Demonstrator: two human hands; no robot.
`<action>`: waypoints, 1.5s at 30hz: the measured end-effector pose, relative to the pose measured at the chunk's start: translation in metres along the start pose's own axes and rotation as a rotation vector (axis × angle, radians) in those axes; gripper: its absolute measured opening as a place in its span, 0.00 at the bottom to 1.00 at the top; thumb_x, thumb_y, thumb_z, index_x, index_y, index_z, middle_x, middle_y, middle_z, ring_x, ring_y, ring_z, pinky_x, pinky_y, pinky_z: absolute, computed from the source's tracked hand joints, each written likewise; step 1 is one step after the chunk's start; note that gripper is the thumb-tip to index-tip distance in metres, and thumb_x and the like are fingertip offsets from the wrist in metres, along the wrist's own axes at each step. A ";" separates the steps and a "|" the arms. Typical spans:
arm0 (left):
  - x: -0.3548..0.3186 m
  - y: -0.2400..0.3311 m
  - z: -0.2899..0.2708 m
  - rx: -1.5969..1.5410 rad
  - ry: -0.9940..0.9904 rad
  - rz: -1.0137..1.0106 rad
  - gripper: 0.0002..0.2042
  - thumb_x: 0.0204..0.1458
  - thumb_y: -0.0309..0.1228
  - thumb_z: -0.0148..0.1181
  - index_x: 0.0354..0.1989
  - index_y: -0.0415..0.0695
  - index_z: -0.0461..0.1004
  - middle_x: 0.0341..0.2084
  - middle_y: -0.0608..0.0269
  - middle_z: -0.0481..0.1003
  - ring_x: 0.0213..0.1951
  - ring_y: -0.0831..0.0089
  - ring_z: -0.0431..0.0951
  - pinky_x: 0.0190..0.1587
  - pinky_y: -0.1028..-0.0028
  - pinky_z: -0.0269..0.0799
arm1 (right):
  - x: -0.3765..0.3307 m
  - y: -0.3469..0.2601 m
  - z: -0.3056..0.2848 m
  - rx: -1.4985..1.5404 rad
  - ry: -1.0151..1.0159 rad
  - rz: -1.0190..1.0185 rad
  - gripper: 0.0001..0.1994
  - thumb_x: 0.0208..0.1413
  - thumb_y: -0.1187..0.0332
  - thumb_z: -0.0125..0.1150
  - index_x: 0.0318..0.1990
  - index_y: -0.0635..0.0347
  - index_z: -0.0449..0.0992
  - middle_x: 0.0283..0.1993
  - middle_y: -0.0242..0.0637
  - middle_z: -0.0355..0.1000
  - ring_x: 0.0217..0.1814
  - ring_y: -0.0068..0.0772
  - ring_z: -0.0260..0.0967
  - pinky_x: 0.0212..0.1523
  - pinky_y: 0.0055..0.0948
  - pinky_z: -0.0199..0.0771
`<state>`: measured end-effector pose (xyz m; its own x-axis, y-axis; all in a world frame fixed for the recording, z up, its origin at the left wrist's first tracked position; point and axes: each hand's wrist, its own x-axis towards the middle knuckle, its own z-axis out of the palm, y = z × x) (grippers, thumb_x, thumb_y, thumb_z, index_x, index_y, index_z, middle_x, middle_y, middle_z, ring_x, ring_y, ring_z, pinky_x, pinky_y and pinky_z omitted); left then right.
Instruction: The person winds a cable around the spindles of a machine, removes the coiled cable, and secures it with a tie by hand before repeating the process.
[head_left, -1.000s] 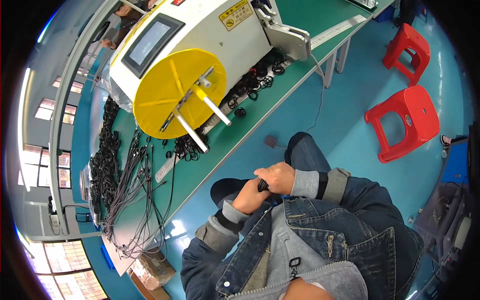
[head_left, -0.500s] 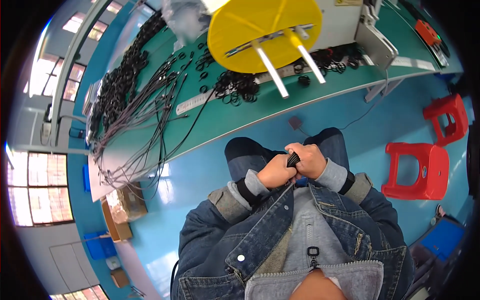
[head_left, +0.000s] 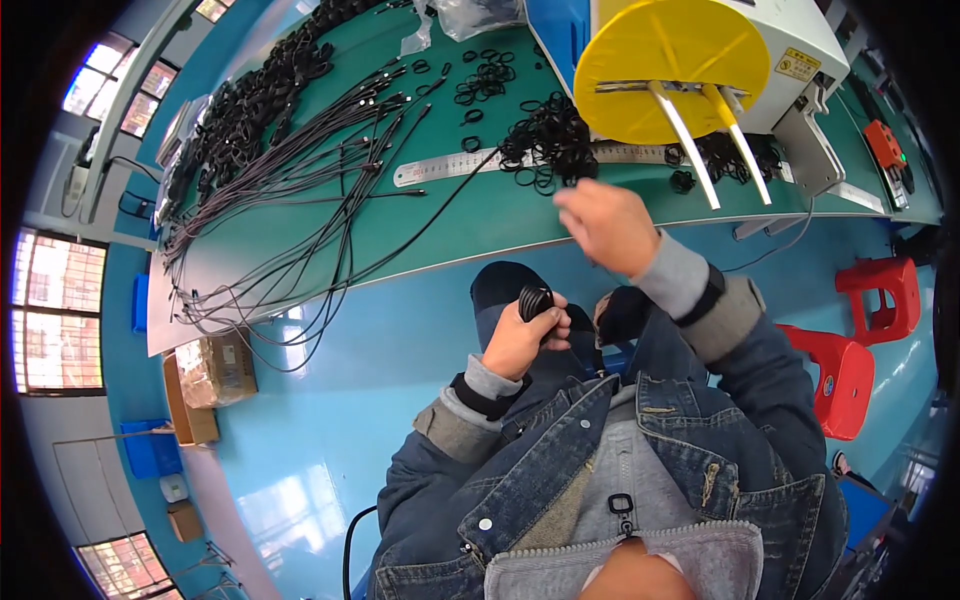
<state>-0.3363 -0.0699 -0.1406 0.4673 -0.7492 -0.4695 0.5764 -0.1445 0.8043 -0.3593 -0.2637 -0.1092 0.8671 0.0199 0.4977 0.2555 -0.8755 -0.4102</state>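
My left hand holds a coiled black cable upright above my lap, its fingers wrapped round the lower part of the bundle. Reaching forward over the front edge of the table, my right hand has its fingers curled together. Their tips are close to a pile of small black rubber bands; whether a band is between them cannot be made out. A ruler lies along the table by the pile.
A yellow disc with two projecting metal rods stands at the table's right part. Loose black cables spread over the green table and hang off its front left edge. Red stools stand at the right.
My hands were together on the coiled cable. The right has let go and moved forward to the rubber bands, while the left keeps the coil and has shifted left. The view has turned rightward somewhat.
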 end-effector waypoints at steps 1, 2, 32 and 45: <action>-0.001 0.002 -0.001 -0.106 0.035 0.006 0.06 0.49 0.25 0.52 0.35 0.40 0.67 0.22 0.66 0.69 0.21 0.80 0.68 0.20 0.82 0.63 | 0.011 0.008 0.009 -0.173 0.056 0.014 0.11 0.40 0.74 0.59 0.35 0.61 0.72 0.25 0.37 0.66 0.26 0.40 0.67 0.26 0.31 0.69; -0.001 0.002 -0.003 -0.108 0.034 0.007 0.06 0.49 0.25 0.52 0.35 0.40 0.67 0.22 0.66 0.69 0.21 0.80 0.68 0.20 0.82 0.63 | 0.018 0.014 0.016 -0.345 0.112 0.028 0.11 0.40 0.74 0.59 0.35 0.60 0.72 0.24 0.37 0.66 0.26 0.40 0.67 0.27 0.30 0.68; 0.028 0.027 0.093 -0.056 -0.262 0.060 0.03 0.50 0.27 0.53 0.30 0.42 0.67 0.19 0.67 0.68 0.18 0.82 0.65 0.17 0.83 0.58 | -0.125 -0.026 -0.048 1.775 0.428 0.614 0.08 0.55 0.67 0.54 0.36 0.63 0.72 0.33 0.35 0.68 0.27 0.19 0.62 0.22 0.16 0.60; 0.028 0.022 0.110 0.192 -0.312 -0.060 0.03 0.49 0.27 0.53 0.28 0.42 0.69 0.18 0.70 0.69 0.18 0.83 0.64 0.18 0.83 0.57 | -0.140 -0.022 -0.074 1.478 0.237 0.608 0.09 0.54 0.67 0.55 0.39 0.63 0.73 0.24 0.32 0.69 0.21 0.18 0.64 0.18 0.14 0.63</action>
<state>-0.3847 -0.1650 -0.0961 0.1930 -0.8925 -0.4076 0.4467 -0.2900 0.8464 -0.5181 -0.2827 -0.1129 0.9423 -0.3325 0.0385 0.2055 0.4837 -0.8508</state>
